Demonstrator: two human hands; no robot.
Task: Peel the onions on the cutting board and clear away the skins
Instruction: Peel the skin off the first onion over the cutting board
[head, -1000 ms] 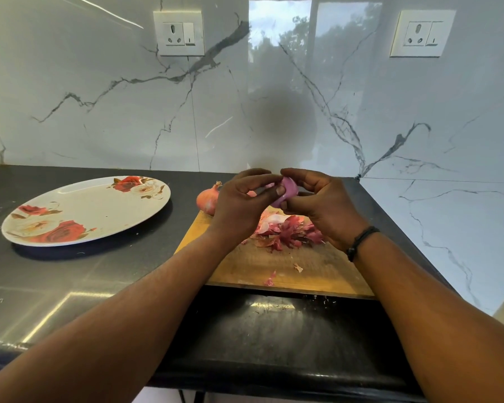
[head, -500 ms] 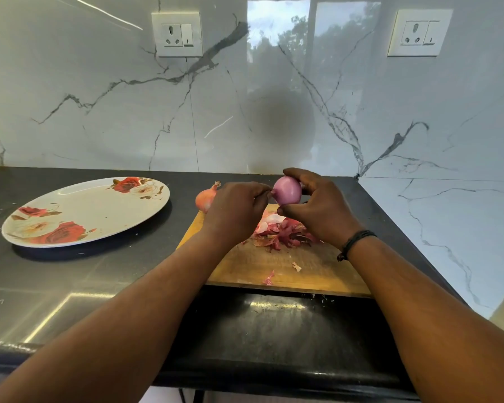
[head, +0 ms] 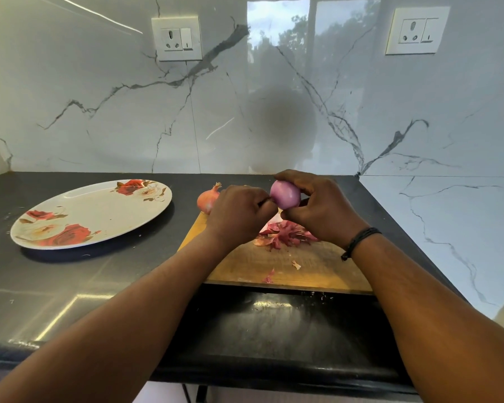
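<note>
A peeled purple onion [head: 285, 195] is held above the far part of the wooden cutting board [head: 277, 264], gripped by the right hand [head: 317, 209], whose fingers curl over its top while the thumb presses from below. The left hand [head: 239, 212] is closed into a loose fist just beside the onion, its fingertips pinched at the onion's left side; whether a strip of skin is caught between them cannot be told. A heap of reddish onion skins [head: 284, 234] is seen on the board beneath the hands, partly hidden by the right hand, and two small loose scraps [head: 296, 264] lie nearer the front edge of the board. An unpeeled onion [head: 207, 199] with its dry tip pointing up is placed at the far left corner of the board, just behind the left hand; whether it rests on the board or on the counter cannot be told. A black cord bracelet [head: 358, 242] is worn on the right wrist. To the left, well apart from the board, an oval plate [head: 99, 212] with red rose prints is set on the dark countertop [head: 70, 280]. Behind, a white marble backsplash [head: 99, 106] is fitted with two wall sockets [head: 176, 38].
</note>
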